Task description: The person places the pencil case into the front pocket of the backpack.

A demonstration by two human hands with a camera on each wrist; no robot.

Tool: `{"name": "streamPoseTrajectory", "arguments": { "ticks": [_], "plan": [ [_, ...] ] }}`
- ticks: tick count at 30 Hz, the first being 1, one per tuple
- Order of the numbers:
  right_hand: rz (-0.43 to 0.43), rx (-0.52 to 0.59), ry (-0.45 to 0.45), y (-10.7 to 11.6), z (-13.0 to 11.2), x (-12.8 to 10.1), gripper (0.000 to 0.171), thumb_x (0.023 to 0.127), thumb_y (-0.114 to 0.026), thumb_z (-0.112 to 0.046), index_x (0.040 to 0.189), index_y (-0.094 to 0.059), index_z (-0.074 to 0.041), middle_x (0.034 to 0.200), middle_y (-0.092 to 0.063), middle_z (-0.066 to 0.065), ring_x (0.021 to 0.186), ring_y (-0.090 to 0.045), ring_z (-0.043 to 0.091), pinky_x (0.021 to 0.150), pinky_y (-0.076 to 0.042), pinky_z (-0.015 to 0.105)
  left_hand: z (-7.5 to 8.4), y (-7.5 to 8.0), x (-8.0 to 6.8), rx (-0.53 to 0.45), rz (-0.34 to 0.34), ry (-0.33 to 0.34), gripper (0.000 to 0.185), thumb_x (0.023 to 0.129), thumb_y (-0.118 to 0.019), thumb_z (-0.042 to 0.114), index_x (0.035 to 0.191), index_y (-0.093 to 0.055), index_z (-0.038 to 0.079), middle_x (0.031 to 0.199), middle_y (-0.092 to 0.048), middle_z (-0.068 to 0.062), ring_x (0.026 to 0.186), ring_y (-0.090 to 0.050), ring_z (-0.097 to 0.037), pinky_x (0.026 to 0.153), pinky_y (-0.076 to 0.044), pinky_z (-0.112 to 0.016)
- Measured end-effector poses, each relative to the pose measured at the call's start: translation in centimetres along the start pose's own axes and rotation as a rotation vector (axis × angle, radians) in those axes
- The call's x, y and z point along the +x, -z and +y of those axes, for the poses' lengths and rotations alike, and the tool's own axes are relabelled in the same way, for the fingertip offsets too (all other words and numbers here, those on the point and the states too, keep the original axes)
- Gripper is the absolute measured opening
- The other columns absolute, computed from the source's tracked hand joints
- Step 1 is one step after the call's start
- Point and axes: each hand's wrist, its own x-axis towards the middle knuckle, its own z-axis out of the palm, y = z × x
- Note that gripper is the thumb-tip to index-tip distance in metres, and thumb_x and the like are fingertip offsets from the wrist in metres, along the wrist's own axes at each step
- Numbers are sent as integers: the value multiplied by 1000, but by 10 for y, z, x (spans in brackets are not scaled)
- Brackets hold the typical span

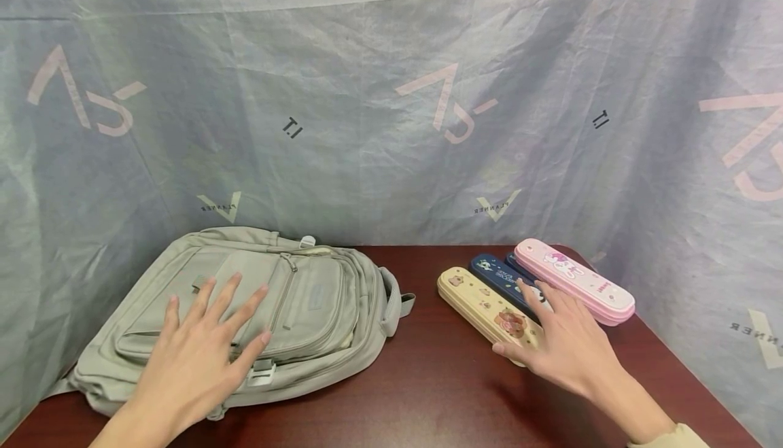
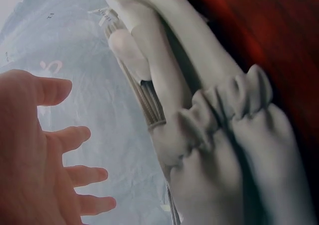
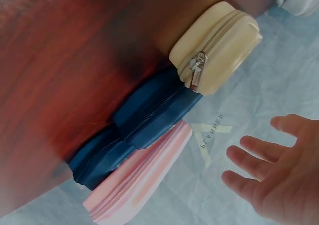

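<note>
A: What's the left hand (image 1: 198, 356) doing?
B: It's hovering over the grey backpack (image 1: 306, 305) lying flat on the table (image 1: 440, 387), fingers spread and holding nothing

A: And the right hand (image 1: 565, 346)?
B: It's reaching, fingers straight, over the yellow pencil case (image 1: 474, 302) and the navy pencil case (image 1: 498, 274); the pink pencil case (image 1: 575, 279) is lying just beside them

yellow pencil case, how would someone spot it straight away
On the dark red table, right of the grey backpack, three long cases lie side by side. The yellow pencil case is nearest the backpack, cream with small bear pictures, under the right hand.
</note>
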Motion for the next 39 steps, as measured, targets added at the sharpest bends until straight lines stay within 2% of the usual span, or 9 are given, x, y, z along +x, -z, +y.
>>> {"name": "streamPoseTrajectory", "arguments": {
  "ticks": [7, 14, 19, 32, 39],
  "plan": [
    [-46, 4, -38, -3, 2, -8, 120, 72, -70, -90, 153, -54, -4, 142, -59, 26, 124, -57, 51, 98, -48, 68, 7, -4, -3, -17, -19, -7, 66, 104, -58, 58, 161, -48, 27, 169, -32, -17, 153, -23, -50, 119, 5, -74],
    [-92, 75, -76, -7, 6, -15, 115, 72, -76, -84, 152, -56, -4, 138, -61, 22, 121, -58, 47, 94, -51, 66, 12, -9, -4, -10, -23, -31, 65, 103, -59, 59, 160, -50, 27, 167, -35, -17, 152, -26, -49, 115, -10, -80],
    [-101, 92, -77, -11, 9, -18, 113, 70, -82, -79, 150, -57, -4, 132, -63, 20, 117, -60, 45, 91, -52, 65, 15, -14, -4, -27, -23, -37, 64, 102, -61, 58, 158, -53, 28, 165, -39, -17, 151, -28, -49, 114, -13, -80],
    [-111, 182, -66, -17, 20, -18, 106, 67, -92, -67, 141, -64, 4, 126, -67, 24, 114, -63, 44, 93, -53, 63, 15, -22, -2, -34, -44, -54, 65, 96, -74, 47, 155, -57, 28, 162, -44, -16, 147, -36, -49, 107, -24, -83],
    [-110, 212, -79, -21, 23, -15, 100, 66, -94, -63, 135, -68, 4, 119, -70, 17, 106, -65, 38, 91, -53, 60, 16, -26, -1, -51, -67, -54, 64, 96, -75, 47, 154, -59, 27, 163, -44, -14, 148, -35, -48, 109, -23, -81]
  ]
}}
